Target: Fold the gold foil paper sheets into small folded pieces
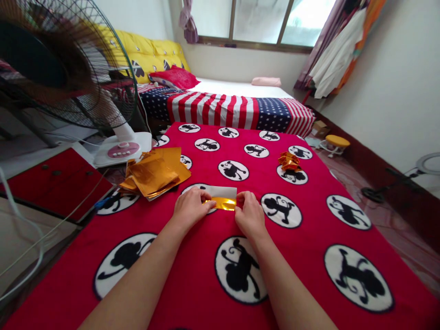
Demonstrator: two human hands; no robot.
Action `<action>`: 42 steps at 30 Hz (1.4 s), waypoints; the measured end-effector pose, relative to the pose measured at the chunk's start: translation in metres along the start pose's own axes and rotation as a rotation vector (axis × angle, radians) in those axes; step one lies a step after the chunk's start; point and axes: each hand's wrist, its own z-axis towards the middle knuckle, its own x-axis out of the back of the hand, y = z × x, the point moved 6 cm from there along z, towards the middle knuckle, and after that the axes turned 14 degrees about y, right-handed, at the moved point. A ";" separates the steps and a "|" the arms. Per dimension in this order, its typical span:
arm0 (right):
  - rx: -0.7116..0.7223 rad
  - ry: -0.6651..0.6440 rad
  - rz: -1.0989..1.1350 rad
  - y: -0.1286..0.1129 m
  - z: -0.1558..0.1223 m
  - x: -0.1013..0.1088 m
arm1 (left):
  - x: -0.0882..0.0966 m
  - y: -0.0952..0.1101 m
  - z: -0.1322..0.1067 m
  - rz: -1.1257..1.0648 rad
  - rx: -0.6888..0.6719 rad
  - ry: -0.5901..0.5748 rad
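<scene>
A small sheet of gold foil paper (222,198), its white back showing along the top, lies on the red blanket (206,284) with black monkey circles. My left hand (190,207) presses its left end with curled fingers. My right hand (250,213) pinches its right end. A folded strip of gold shows between both hands. A stack of gold foil sheets (156,172) lies to the left of my hands. A finished gold folded piece (289,162) sits on the blanket further back to the right.
A standing fan (65,64) with its white base (120,149) is at the left, beside a red cabinet (51,181) and loose cables. Behind the blanket is a bed with a stars-and-stripes cover (237,110). A small yellow stool (337,142) stands on the floor at right.
</scene>
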 end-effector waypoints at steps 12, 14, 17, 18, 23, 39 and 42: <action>-0.039 0.039 -0.056 0.001 0.002 0.004 | 0.003 -0.001 -0.002 -0.021 0.072 0.009; -0.048 0.035 -0.065 0.001 0.003 0.004 | 0.003 -0.002 -0.002 -0.020 0.094 0.010; -0.054 0.057 -0.060 0.001 0.003 0.004 | 0.001 -0.004 -0.002 -0.020 0.105 0.017; -0.051 0.077 -0.058 0.001 0.002 0.005 | 0.001 -0.005 -0.002 -0.024 0.103 0.019; 0.137 0.186 -0.071 -0.015 -0.005 0.012 | 0.001 -0.002 -0.001 -0.048 0.044 0.040; 0.483 -0.184 -0.070 -0.059 -0.063 -0.030 | 0.000 0.000 0.000 -0.056 -0.009 0.029; 0.413 -0.160 -0.154 -0.044 -0.059 -0.017 | 0.000 -0.001 0.000 -0.069 -0.007 0.023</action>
